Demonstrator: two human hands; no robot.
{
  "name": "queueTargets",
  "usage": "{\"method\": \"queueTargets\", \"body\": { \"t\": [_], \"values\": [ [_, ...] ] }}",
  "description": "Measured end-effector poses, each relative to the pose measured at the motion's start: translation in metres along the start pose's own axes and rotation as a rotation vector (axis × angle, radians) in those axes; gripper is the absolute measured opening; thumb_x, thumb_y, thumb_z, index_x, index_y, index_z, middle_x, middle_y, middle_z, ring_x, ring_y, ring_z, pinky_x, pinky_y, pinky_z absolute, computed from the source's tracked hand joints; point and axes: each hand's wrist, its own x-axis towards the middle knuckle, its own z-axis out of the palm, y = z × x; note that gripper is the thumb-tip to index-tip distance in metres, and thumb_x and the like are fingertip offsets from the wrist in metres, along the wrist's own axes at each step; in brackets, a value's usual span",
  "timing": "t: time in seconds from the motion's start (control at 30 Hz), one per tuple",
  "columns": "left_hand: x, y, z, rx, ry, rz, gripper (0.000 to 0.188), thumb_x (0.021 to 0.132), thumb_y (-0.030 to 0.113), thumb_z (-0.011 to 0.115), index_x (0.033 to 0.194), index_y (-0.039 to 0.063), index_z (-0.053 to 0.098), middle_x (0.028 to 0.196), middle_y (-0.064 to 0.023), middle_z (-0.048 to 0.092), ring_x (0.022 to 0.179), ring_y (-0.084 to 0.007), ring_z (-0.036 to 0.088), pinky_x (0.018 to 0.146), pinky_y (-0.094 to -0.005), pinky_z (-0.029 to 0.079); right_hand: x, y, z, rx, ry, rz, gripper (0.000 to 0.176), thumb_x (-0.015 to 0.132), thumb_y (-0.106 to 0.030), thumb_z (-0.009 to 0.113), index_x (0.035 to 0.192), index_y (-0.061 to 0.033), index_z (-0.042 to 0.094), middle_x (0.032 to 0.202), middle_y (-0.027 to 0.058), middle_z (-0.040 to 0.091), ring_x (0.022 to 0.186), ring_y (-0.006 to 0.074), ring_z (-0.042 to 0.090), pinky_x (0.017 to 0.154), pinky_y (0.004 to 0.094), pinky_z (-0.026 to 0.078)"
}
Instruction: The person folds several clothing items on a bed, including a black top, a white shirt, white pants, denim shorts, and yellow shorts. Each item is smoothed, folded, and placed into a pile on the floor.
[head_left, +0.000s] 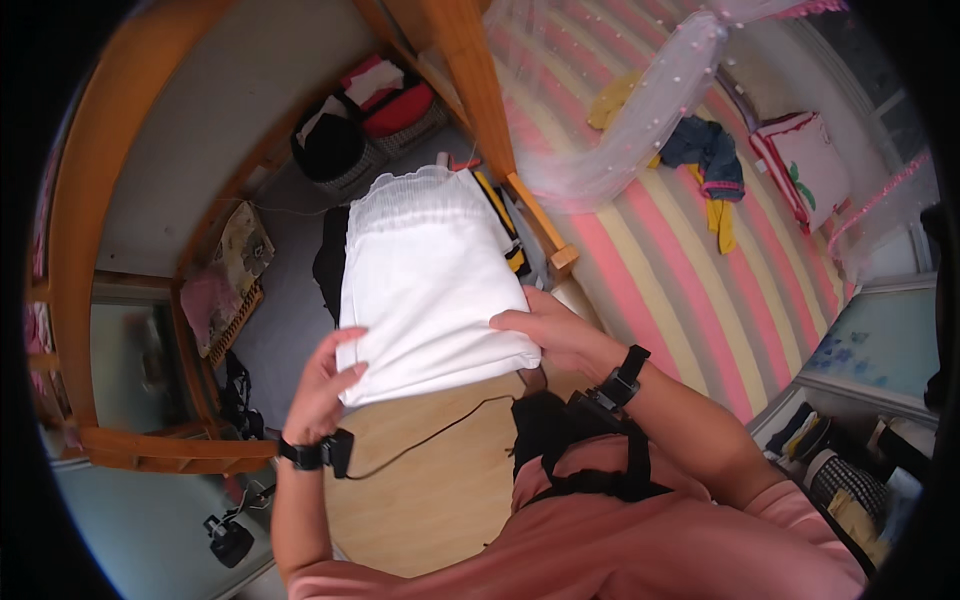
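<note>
A folded white cloth, perhaps a garment, with a sheer ruffled edge at its far end, is held up in front of me. My left hand grips its near left corner, the thumb on top and the fingers along the side. At the right near corner, my right hand pinches the fabric with the thumb above and the other fingers partly hidden. The cloth covers part of a grey bunk surface, where black fabric shows beside it.
Woven baskets of clothes stand at the back. To the right, a wooden post and sheer netting border a striped bed bearing blue denim clothing. An open drawer holds clothes. A cable runs from my left wrist.
</note>
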Motion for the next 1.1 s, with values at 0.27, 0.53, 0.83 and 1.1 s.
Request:
{"method": "queueTargets", "body": {
  "t": [0.27, 0.53, 0.83, 1.1],
  "values": [
    [0.044, -0.044, -0.063, -0.287, 0.064, -0.194, 0.046, 0.099, -0.004, 0.057, 0.144, 0.005, 0.055, 0.119, -0.0082, 0.071, 0.098, -0.0148, 0.072, 0.075, -0.0281, 0.062, 0.092, 0.013, 0.017, 0.013, -0.044, 0.163, 0.032, 0.088, -0.011, 0.066, 0.117, 0.0033, 0.069, 0.1, 0.0062, 0.07, 0.083, 0.0133, 0.067, 0.068, 0.029, 0.053],
    [0.138, 0.032, -0.089, -0.191, 0.171, 0.217, 0.055, 0.088, -0.006, 0.056, 0.142, 0.005, 0.055, 0.128, -0.0078, 0.065, 0.118, -0.0187, 0.065, 0.102, -0.0327, 0.053, 0.182, -0.088, 0.02, -0.192, -0.076, -0.254, 0.045, 0.097, -0.011, 0.069, 0.137, 0.0014, 0.052, 0.124, 0.0073, 0.067, 0.112, 0.0117, 0.064, 0.099, 0.0283, 0.05],
    [0.26, -0.143, -0.035, -0.041, 0.263, 0.332, 0.065, 0.084, -0.013, 0.059, 0.146, 0.003, 0.053, 0.139, -0.0071, 0.055, 0.127, -0.0179, 0.053, 0.109, -0.0303, 0.042, 0.257, 0.011, -0.111, -0.527, 0.321, -0.344, 0.042, 0.095, -0.017, 0.073, 0.129, 0.0037, 0.06, 0.117, 0.017, 0.069, 0.109, 0.025, 0.068, 0.095, 0.0368, 0.053],
    [0.311, -0.285, -0.006, -0.084, 0.317, 0.011, 0.06, 0.092, -0.011, 0.059, 0.149, 0.005, 0.052, 0.123, -0.0054, 0.061, 0.105, -0.0137, 0.058, 0.091, -0.0275, 0.049, 0.266, 0.123, -0.188, -0.688, 0.553, -0.251, 0.043, 0.094, -0.022, 0.073, 0.126, 0.0038, 0.061, 0.113, 0.0264, 0.071, 0.105, 0.0408, 0.069, 0.092, 0.045, 0.054]
  ]
}}
